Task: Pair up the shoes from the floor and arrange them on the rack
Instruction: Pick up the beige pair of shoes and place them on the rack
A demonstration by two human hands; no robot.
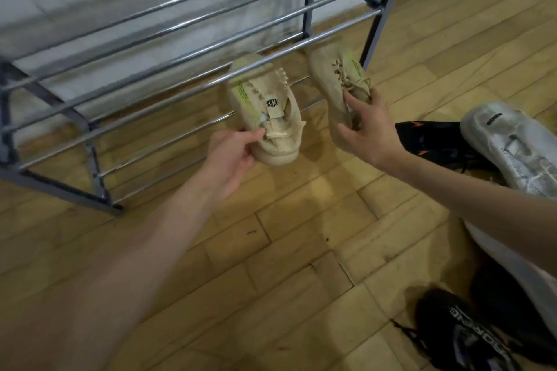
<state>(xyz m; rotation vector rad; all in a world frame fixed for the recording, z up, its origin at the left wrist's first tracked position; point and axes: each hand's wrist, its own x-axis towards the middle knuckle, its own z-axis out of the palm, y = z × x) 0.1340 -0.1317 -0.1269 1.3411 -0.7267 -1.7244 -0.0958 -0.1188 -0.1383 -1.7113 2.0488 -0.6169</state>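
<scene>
Two beige sneakers with yellow-green accents are held just in front of the metal shoe rack point(193, 53). My left hand point(232, 156) grips the heel of the left beige sneaker point(265, 105), whose toe pokes under a front chrome bar. My right hand point(367, 132) holds the right beige sneaker point(334, 78) by its heel and laces, near the rack's right post. Both toes point toward the rack. The rack's chrome bars carry no shoes in view.
On the wooden floor point(301, 235) at the right lie a black shoe with orange marks point(434, 141) and a white sole-up shoe point(518, 147). Another black shoe with white lettering point(464, 331) lies at the bottom right. A pale wall stands behind the rack.
</scene>
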